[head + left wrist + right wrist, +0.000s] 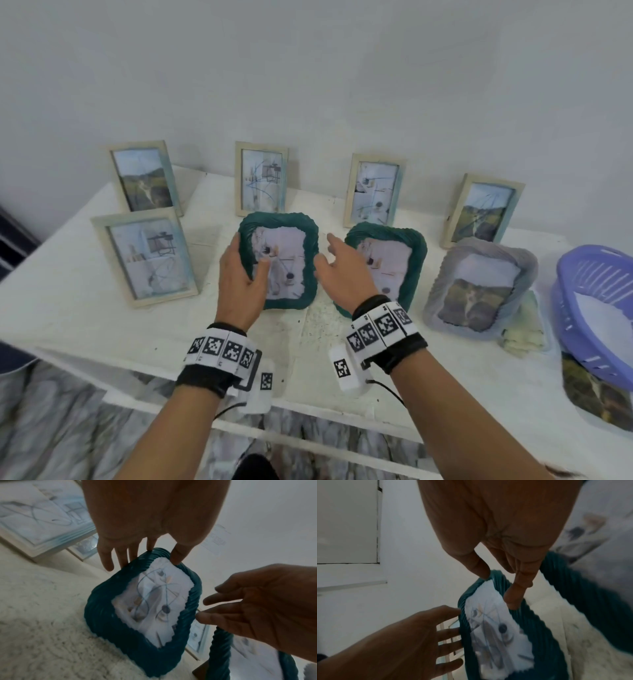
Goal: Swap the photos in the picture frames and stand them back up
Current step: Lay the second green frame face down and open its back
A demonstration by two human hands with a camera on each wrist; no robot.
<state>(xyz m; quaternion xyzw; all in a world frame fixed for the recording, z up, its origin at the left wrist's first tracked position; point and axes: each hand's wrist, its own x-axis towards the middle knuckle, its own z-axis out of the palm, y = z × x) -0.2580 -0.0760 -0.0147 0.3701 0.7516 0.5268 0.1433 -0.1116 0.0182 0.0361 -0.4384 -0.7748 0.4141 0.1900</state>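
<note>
Two dark green ribbed picture frames stand side by side at the middle of the white table [102, 329]. My left hand [248, 255] grips the left green frame [277, 219] by its left edge, thumb on the glass, fingers behind. The left wrist view shows that frame [106, 622] with the thumb over its rim. My right hand [323, 253] is spread between the two frames, and its thumb and fingertips touch the held frame's right edge [542, 635] without closing on it. The second green frame [383, 229] stands just right of that hand.
Several pale wooden frames stand around: one at front left [145, 253], others along the wall [262, 178]. A grey ribbed frame [479, 284] leans at the right, beside a folded cloth [524, 335] and a purple basket [599, 308] lying over a loose photo [596, 401].
</note>
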